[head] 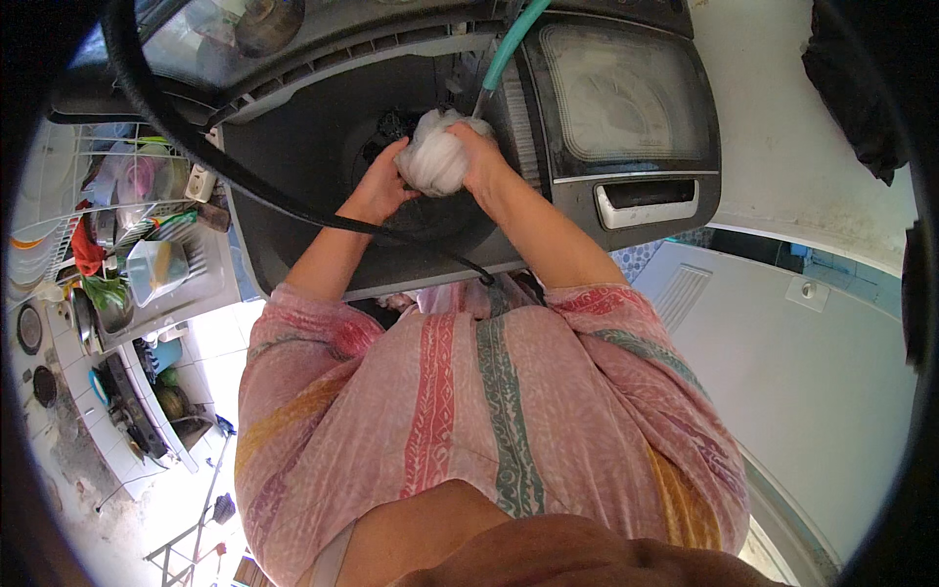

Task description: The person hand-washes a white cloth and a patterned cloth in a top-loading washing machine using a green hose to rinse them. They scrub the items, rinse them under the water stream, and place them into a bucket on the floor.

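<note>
A bunched white cloth (434,155) is held between my two hands over the open wash tub (293,172) of a dark twin-tub washing machine. My left hand (383,183) grips the cloth's left side, fingers partly curled beneath it. On its right side, my right hand (475,155) presses with the fingers over the top. A green hose (513,44) comes down into the tub just behind the cloth. Dark items, not clear in kind, lie in the tub behind my left hand. The tub's bottom is in shadow.
The machine's spin side with its closed transparent lid (623,95) is at the right. A black cable or strap (249,176) crosses the view above my left forearm. A sink counter (198,279) and a wire dish rack (95,132) with dishes stand left. A pale door (799,367) is at right.
</note>
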### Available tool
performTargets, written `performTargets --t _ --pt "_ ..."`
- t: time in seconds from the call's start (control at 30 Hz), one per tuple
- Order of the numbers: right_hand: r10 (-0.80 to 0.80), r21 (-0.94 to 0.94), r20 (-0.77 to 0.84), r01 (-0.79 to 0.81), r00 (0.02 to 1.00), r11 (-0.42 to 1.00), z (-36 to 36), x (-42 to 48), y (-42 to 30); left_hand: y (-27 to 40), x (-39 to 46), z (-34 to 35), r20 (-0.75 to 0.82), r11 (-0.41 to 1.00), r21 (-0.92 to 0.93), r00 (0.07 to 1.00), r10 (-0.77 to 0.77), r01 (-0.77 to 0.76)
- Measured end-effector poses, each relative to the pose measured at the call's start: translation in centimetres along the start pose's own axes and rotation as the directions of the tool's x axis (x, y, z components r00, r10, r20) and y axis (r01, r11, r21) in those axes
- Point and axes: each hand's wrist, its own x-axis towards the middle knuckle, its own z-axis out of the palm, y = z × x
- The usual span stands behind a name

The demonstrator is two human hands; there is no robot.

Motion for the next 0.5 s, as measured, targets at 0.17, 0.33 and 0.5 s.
performTargets --t 0.17,0.33,0.5 --pt "-0.271 -0.233 0.071 0.28 0.96 0.931 0.1 -2.9 -1.0 -1.6 3.2 -0.8 -0.185 0.985 -0.06 0.967 -0.172 0.164" --pt "-0.282 -0.274 0.198 0.329 0.939 0.904 -0.4 -5.5 -1.8 -2.9 3.3 0.5 0.359 0.934 -0.122 0.893 -0.273 0.335" --pt "-0.306 -0.533 0.373 0.472 0.876 0.702 -1.4 -8.4 -0.7 -2.2 7.1 1.1 0.563 0.86 -0.477 0.814 0.142 0.18"
